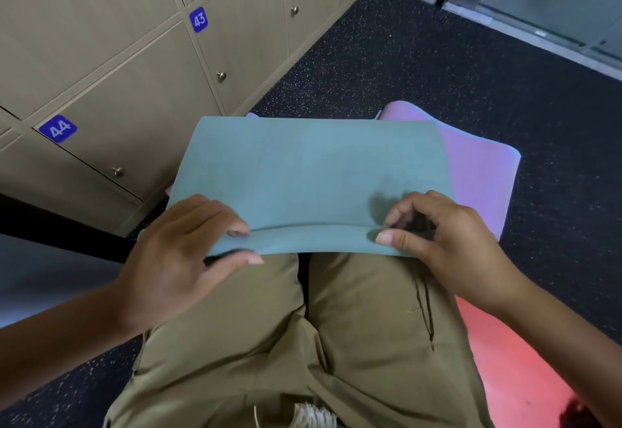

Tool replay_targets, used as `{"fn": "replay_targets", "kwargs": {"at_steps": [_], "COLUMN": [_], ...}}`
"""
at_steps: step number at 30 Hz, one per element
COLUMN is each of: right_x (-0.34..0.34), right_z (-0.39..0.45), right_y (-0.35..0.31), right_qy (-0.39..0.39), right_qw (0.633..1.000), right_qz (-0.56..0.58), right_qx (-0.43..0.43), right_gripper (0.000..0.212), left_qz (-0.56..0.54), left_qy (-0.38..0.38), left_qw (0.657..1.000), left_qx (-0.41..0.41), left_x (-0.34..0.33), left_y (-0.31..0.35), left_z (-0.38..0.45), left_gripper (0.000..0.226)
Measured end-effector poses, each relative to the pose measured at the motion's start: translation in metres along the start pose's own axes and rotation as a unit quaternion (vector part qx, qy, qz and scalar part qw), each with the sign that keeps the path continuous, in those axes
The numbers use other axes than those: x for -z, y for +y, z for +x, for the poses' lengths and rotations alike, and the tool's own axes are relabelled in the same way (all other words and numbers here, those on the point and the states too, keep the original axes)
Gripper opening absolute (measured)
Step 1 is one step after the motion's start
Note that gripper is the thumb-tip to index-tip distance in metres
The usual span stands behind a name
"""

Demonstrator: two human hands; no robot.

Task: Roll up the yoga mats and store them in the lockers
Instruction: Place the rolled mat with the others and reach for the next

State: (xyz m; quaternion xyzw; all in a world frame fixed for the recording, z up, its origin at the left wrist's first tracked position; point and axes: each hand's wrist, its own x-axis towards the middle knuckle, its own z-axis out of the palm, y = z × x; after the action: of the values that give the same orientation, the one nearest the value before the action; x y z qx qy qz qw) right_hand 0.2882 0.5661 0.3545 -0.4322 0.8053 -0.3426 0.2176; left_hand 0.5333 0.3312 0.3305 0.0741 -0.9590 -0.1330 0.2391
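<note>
Trousers (235, 343) nearest. Left hand (181, 252) and right hand (447, 242) each pinch the green mat's (313, 171) folded near edge, fingers (387, 237) narrow. Mat extends away from fingers, fold running hand to hand; both equally near. Lockers (134, 91) beyond, left

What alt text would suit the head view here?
Both hands, left hand and right hand, pinch the near edge of a teal yoga mat, starting a roll. It lies over a pink mat on dark floor beside closed lockers.
</note>
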Motion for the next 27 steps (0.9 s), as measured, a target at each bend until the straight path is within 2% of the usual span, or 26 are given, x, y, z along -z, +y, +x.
{"fn": "replay_targets", "kwargs": {"at_steps": [2,5,9,14,17,20,23,27], "right_x": [-0.002,-0.008,-0.021,-0.025,-0.024,-0.025,-0.02,-0.01], "right_z": [0.001,0.001,-0.001,-0.01,-0.009,-0.003,0.008,0.023], "right_y": [0.0,0.004,0.004,0.014,0.019,0.02,0.02,0.02], "right_qy": [0.019,0.087,0.173,0.217,0.211,0.194,0.163,0.115], "right_qw": [0.999,0.99,0.953,0.903,0.91,0.931,0.955,0.98], "right_qz": [-0.025,-0.096,-0.197,-0.29,-0.28,-0.243,-0.198,-0.133], "right_qx": [0.004,0.056,0.154,0.232,0.221,0.19,0.148,0.092], "right_gripper": [0.031,0.032,0.024,0.036,0.037,0.037,0.041,0.037], "left_qz": [-0.006,-0.023,-0.079,-0.093,-0.07,-0.04,0.017,0.056], "left_qy": [-0.011,-0.049,-0.115,-0.127,-0.091,-0.052,-0.013,-0.019], "left_qw": [1.0,0.998,0.967,0.953,0.969,0.992,1.0,0.998], "left_qx": [0.006,0.036,0.213,0.26,0.22,0.111,0.023,-0.001], "left_x": [-0.001,-0.002,0.006,0.005,0.001,-0.006,-0.012,-0.011], "left_y": [-0.003,-0.004,0.002,0.003,0.0,-0.005,-0.006,-0.005], "left_z": [0.002,0.008,0.031,0.043,0.039,0.035,0.033,0.028], "left_gripper": [0.041,0.041,0.034,0.023,0.02,0.024,0.026,0.028]}}
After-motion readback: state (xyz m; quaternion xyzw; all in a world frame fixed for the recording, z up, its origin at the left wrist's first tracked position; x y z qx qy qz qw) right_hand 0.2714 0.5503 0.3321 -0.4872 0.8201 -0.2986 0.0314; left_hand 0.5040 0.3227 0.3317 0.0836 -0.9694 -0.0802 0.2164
